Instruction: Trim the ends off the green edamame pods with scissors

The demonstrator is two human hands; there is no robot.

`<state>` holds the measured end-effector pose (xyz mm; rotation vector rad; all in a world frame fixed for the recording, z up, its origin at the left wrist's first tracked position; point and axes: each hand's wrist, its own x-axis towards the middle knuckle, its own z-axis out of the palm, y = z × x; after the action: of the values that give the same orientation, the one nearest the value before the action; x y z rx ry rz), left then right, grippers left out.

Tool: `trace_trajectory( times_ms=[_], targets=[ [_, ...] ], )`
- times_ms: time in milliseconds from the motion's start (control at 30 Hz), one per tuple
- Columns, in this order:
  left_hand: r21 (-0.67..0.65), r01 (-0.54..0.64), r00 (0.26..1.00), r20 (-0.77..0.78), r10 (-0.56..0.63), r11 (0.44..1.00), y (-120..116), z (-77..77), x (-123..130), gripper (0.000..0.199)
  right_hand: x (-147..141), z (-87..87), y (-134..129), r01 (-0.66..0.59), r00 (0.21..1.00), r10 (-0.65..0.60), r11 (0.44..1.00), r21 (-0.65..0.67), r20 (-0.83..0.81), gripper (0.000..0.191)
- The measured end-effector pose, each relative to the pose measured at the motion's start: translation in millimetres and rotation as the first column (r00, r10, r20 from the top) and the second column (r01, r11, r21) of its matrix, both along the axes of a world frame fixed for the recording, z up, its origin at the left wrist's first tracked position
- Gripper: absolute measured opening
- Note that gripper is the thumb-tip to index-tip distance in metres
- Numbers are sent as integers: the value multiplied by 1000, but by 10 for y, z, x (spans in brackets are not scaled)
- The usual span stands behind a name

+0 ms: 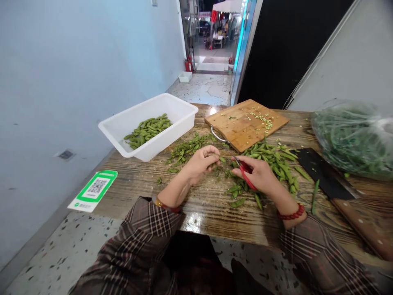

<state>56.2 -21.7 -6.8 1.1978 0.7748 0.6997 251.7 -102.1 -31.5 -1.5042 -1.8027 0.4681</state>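
Observation:
My left hand (204,162) pinches a green soybean pod (222,159) above the middle of the wooden table (138,176). Just to its right, my right hand (257,173) is closed around red-handled scissors (246,175), their blades pointing toward the pod. A heap of soybean pods (281,162) lies beside and behind my right hand. Smaller trimmed bits and pods (192,146) are scattered behind my left hand. Farther back on the left, a white plastic tub (181,123) holds more pods (150,130).
A wooden cutting board (233,123) with chopped green bits lies at the back. On the right are a cleaver (325,174) and a clear plastic bag of greens (353,139). A green-and-white QR card (95,190) rests at the table's left edge, near the wall.

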Motion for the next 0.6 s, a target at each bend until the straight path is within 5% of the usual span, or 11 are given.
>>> trace_trajectory(
  times_ms=[200,600],
  targets=[
    [-110,-83,977,185,102,990,31,-26,0,29,-58,8,-8,14,1000,-14,999,53,8,41],
    [-184,-36,974,215,76,982,-87,-45,99,32,-109,-24,-6,32,998,-29,997,72,-53,42]
  ],
)
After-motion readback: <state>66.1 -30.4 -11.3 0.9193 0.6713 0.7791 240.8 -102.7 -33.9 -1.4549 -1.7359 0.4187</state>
